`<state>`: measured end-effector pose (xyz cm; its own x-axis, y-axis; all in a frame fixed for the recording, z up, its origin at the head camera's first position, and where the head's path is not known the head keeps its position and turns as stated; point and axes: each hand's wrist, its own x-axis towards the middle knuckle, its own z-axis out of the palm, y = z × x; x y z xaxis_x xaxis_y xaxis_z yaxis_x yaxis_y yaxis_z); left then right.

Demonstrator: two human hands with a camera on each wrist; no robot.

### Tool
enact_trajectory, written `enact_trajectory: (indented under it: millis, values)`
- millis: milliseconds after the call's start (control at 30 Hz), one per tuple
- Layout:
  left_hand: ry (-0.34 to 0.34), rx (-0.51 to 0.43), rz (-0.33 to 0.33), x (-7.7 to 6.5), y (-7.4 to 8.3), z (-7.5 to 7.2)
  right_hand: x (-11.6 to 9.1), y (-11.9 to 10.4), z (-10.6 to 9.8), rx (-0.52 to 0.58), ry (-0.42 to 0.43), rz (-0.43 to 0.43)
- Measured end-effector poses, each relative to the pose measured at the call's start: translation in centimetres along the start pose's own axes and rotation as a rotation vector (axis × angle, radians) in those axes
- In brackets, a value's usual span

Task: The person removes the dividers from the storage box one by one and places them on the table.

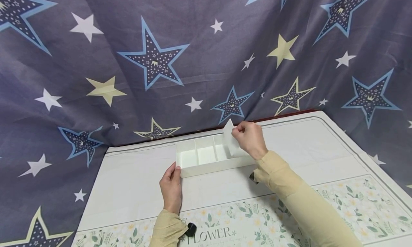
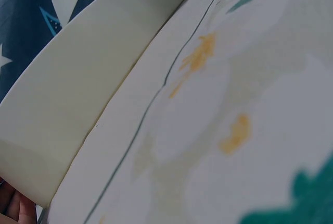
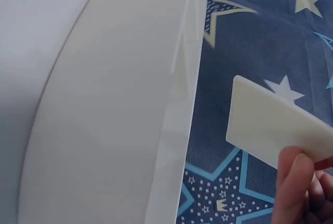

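A long white box (image 1: 206,169) with thin upright dividers stands near the back of the table. My left hand (image 1: 171,188) grips its left end, thumb on the near side. Over the box's right part, my right hand (image 1: 251,138) pinches a flat white divider panel (image 1: 229,136) by its edge, upright and tilted. In the right wrist view the panel (image 3: 265,120) shows its rounded corner, above the box rim, with the thumb flat against it. The left wrist view shows the box's long outer wall (image 2: 99,73) and a few left fingers (image 2: 18,203) at its end.
A white cloth (image 1: 135,189) with a floral band and the word FLOWER covers the table. Behind it hangs a dark curtain (image 1: 199,72) with stars. A black wrist strap piece (image 1: 191,229) shows by the left sleeve.
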<state>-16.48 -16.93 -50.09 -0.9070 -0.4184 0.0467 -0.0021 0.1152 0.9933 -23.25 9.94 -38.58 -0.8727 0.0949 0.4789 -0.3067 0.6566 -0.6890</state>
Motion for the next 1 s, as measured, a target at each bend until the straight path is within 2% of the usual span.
enact_trajectory:
  millis: [200, 667, 1000]
  values:
    - [-0.001, -0.002, -0.002, 0.0, 0.0, 0.0, -0.6, -0.5, -0.2, 0.104, -0.084, 0.126]
    - [0.008, -0.006, 0.001, 0.1, 0.0, 0.1, -2.0, 0.4, 0.4, 0.31, -0.227, 0.394]
    - [-0.005, -0.011, -0.014, -0.1, 0.2, 0.0, -3.3, 0.0, 0.5, 0.45, -0.309, 0.469]
